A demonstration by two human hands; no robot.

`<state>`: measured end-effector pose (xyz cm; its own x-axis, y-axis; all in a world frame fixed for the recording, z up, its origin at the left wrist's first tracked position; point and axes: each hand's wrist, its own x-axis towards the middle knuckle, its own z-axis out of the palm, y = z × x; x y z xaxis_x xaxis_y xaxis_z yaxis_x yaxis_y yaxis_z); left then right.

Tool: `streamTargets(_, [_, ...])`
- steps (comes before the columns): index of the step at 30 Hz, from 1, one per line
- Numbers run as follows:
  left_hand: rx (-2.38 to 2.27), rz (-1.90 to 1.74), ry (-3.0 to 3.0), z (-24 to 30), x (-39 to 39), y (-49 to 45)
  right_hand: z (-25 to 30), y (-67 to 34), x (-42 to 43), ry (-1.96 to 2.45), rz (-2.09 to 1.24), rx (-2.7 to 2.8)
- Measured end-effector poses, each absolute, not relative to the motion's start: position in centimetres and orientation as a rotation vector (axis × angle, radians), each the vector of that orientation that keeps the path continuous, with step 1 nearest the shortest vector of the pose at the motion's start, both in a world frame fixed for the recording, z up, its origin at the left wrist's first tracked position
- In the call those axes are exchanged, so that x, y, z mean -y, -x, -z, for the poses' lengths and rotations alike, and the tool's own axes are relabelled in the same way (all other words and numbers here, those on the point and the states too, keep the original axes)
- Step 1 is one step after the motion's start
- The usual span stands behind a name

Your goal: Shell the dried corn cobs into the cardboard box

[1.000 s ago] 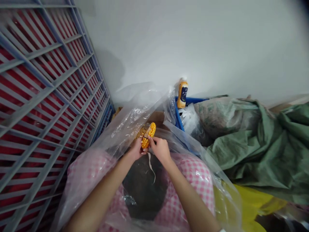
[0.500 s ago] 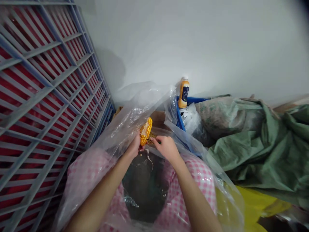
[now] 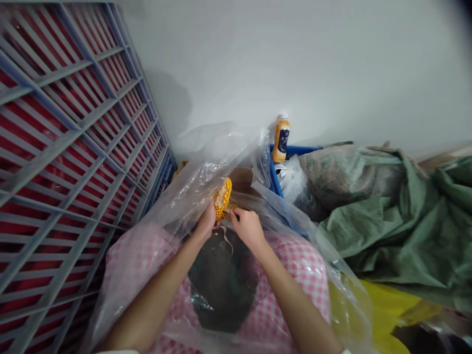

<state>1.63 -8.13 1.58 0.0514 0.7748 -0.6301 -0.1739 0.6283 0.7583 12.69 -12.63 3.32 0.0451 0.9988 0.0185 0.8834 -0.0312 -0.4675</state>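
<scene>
A dried yellow corn cob (image 3: pixel 222 198) stands tilted up, with bare patches among its kernels. My left hand (image 3: pixel 206 221) grips its lower end. My right hand (image 3: pixel 249 228) is close beside it, fingertips pressed against the cob's lower part. Loose golden kernels (image 3: pixel 232 205) lie in a heap just behind the cob, partly hidden by it and by my fingers. A transparent plastic bag (image 3: pixel 199 177) rises around both hands, its film passing in front of my forearms. A pale strip of husk (image 3: pixel 225 241) hangs below my hands.
A red crate with grey slats (image 3: pixel 66 132) stands to the left. Ahead are a cardboard box (image 3: pixel 241 178), a blue crate rim (image 3: pixel 295 149) and a bottle (image 3: pixel 281 138) against a white wall (image 3: pixel 332 64). Green woven sacks (image 3: pixel 391 216) and yellow plastic (image 3: pixel 391 305) lie right. Pink gingham cloth (image 3: pixel 295 275) covers my lap.
Since the earliest frame, the cob has tilted left and up, showing a different side. My right hand has shifted slightly right along it. The view has barely moved.
</scene>
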Motion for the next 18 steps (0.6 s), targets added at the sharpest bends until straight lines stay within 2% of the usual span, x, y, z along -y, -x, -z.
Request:
streamTargets(4, [-1.325,-0.827,-0.593,-2.0,8.2,-1.7,-3.1,-13.0,12.5,1.896,-0.533,1.809])
streamTargets(9, [-1.087,-0.82,-0.348,-2.5,8.1,-2.0,-2.8,-12.1,12.3,1.769,-0.723,1.525])
streamTargets(18, [-1.123,-0.901,-0.273,-1.4,7.8,-2.1,-4.2,-13.6,11.8,1.862,-0.656,1.657])
